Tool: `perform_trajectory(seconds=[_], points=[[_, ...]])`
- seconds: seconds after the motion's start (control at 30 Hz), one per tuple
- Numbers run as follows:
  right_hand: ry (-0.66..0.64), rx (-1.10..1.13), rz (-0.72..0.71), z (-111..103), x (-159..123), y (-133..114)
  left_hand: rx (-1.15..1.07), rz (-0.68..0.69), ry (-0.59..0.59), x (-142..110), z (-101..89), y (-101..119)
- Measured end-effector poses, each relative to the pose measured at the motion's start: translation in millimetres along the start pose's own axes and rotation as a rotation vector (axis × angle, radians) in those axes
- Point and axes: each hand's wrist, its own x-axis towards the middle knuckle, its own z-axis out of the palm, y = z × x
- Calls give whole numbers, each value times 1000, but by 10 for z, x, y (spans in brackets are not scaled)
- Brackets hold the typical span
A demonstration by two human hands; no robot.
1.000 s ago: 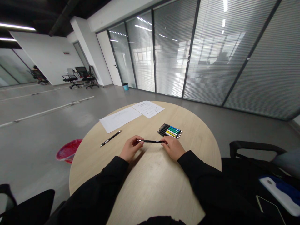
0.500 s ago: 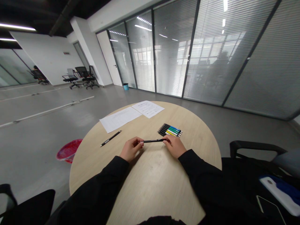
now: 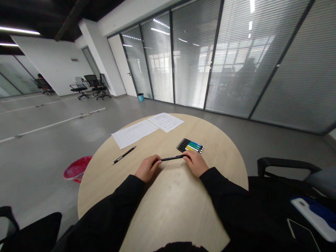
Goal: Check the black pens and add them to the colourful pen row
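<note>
Stretched between my two hands just above the table is a black pen, lying nearly level. Its left end is pinched in the fingers of my left hand. The fingers of my right hand close round its other end, hiding that tip. Right behind my right hand lies a neat row of several pens, black at one end and blue, green, white or yellow at the other. A single black and silver pen rests by itself to the left of my left hand.
Two printed paper sheets lie at the far left of the round wooden table. A red basin is on the floor at left. To the right, a black chair carries a white-backed phone.
The pen has tilted slightly, its left end a little lower. My left fingers have shifted and closed more over that end. The other pens and papers have not moved.
</note>
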Motion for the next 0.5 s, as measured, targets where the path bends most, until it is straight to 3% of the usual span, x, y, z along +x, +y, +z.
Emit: perform_trajectory(seconds=[0.5], points=[[9, 15, 0, -7, 0, -7, -50, -10, -95, -13, -4, 26]])
